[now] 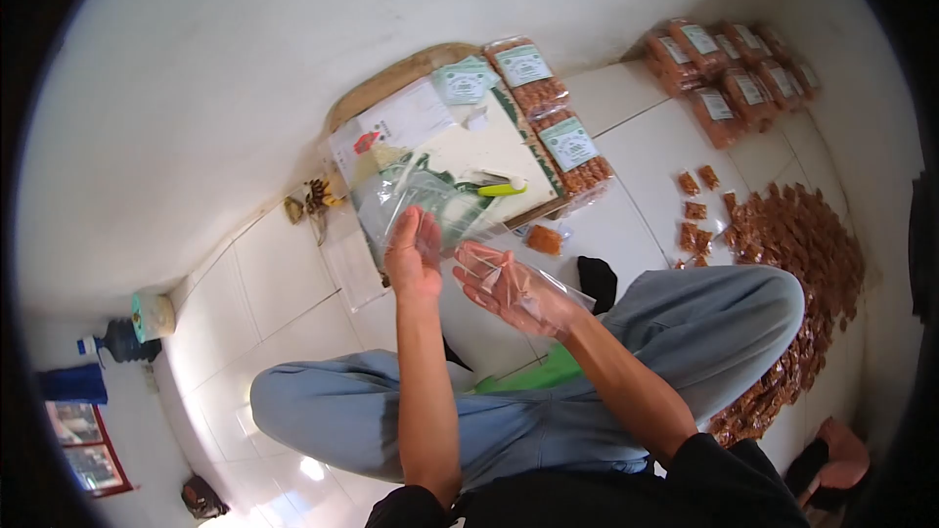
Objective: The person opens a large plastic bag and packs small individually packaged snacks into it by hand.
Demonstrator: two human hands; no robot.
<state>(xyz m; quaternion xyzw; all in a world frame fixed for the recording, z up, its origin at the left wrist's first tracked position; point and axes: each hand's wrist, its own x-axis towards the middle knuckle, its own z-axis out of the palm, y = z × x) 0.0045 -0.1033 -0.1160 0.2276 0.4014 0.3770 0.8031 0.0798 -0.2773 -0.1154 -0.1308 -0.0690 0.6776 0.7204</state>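
My left hand [416, 256] is raised at the near edge of a low board, its fingers partly curled against thin clear plastic [416, 194]. Beside it, my right hand [514, 286] is turned palm up, with a clear plastic bag [548, 295] lying along the palm and fingers. Whether the two pieces of plastic are joined, I cannot tell. On the board [499, 145] beyond my hands lies a yellow-green handled cutter or knife [503, 189]. A small packet of orange-brown food [544, 240] rests on the floor near my right fingers.
Filled, labelled packs [570, 145] line the board's right side, near printed labels [464, 81]. More packs [729, 88] are stacked by the wall. Many small brown sachets [797, 254] are heaped by my right knee. Bananas [318, 198] lie left; another person's arm [843, 455] shows lower right.
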